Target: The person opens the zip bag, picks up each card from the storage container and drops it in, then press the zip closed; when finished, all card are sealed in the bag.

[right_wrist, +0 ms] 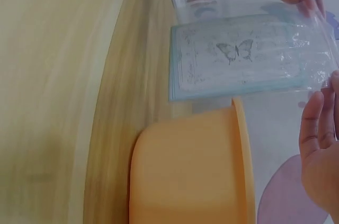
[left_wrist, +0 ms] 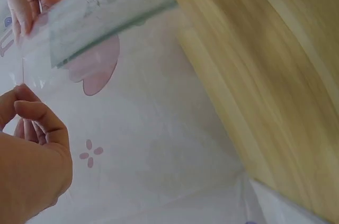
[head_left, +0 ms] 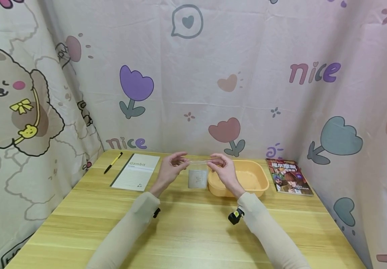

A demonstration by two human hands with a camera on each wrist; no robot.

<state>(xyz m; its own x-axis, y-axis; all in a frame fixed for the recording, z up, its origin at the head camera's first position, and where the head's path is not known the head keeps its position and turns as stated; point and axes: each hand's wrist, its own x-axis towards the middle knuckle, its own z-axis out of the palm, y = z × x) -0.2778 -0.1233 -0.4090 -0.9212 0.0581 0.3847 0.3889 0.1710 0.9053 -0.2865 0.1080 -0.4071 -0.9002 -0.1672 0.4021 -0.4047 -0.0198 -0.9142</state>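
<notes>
A clear plastic bag [head_left: 198, 179] hangs between my two hands over the far part of the table, beside an orange basin. Inside it is a flat stack of pale paper sheets [right_wrist: 222, 57]; a butterfly print shows through in the right wrist view. My left hand [head_left: 171, 170] pinches the bag's top edge at its left corner, between thumb and fingers. At the opposite corner, my right hand [head_left: 225, 172] pinches the same edge. The edge runs stretched from one hand to the other. Whether the bag's mouth is sealed, I cannot tell.
The orange basin [head_left: 262, 186] stands under and beside my right hand. A magazine [head_left: 291, 177] lies farther right. On the left are a Gambit notebook [head_left: 134, 173] and a yellow-black pen [head_left: 113, 163]. A printed curtain [head_left: 186, 93] hangs behind the table.
</notes>
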